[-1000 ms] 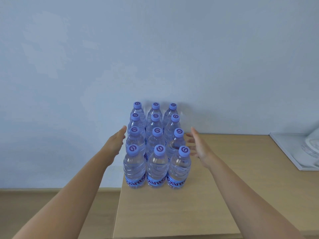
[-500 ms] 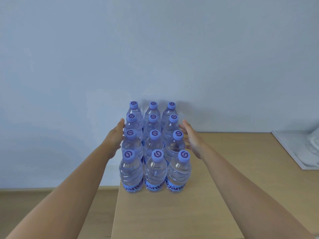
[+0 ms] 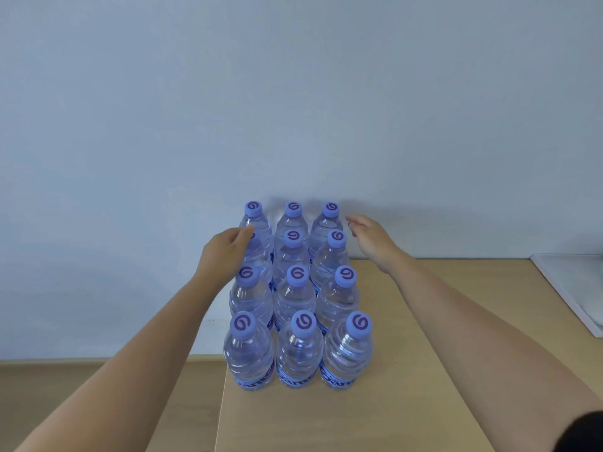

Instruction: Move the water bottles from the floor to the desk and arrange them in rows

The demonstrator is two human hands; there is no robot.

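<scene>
Several clear water bottles point(image 3: 298, 321) with purple-blue caps stand upright in a tight block, three across, on the left end of the light wooden desk point(image 3: 408, 370). My left hand point(image 3: 225, 252) lies flat against the left side of the block, fingers straight, touching the second bottle from the back. My right hand point(image 3: 372, 238) hovers with straight fingers just right of the back-right bottle point(image 3: 328, 223), a small gap between them. The lower parts of the back bottles are hidden by the front ones.
A pale wall rises right behind the desk. A white tray-like object point(image 3: 574, 288) lies at the desk's right edge. The wooden floor point(image 3: 81, 380) shows to the left, below the desk's left edge, which runs close beside the bottles.
Both hands have slid further back along the sides of the block, from the third row toward the rear rows. The bottles now look closer and lower in view.
</scene>
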